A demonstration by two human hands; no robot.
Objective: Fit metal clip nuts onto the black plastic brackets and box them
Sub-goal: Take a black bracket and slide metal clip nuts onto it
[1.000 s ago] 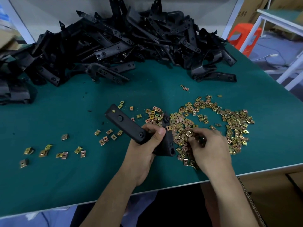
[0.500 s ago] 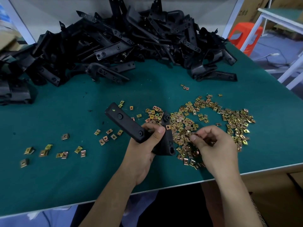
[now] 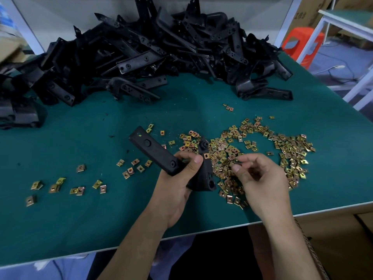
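Note:
My left hand (image 3: 175, 186) grips a black plastic bracket (image 3: 153, 151) at its bend, one arm pointing up-left, the other down toward me. One clip nut (image 3: 206, 155) sits on the bracket's inner arm. My right hand (image 3: 260, 178) is raised just above the spread of brass-coloured clip nuts (image 3: 252, 150) and pinches a small clip nut (image 3: 232, 163) between thumb and forefinger, a short gap to the right of the bracket.
A big heap of black brackets (image 3: 153, 51) fills the back of the green table (image 3: 101, 219). Loose clip nuts (image 3: 66, 186) lie scattered at the left. A cardboard box (image 3: 333, 239) stands below the table's front edge at the right. An orange stool (image 3: 300, 44) is beyond the table.
My right hand lifted off the nut pile with a nut pinched in its fingers and turned toward the bracket. The left hand and bracket stayed put.

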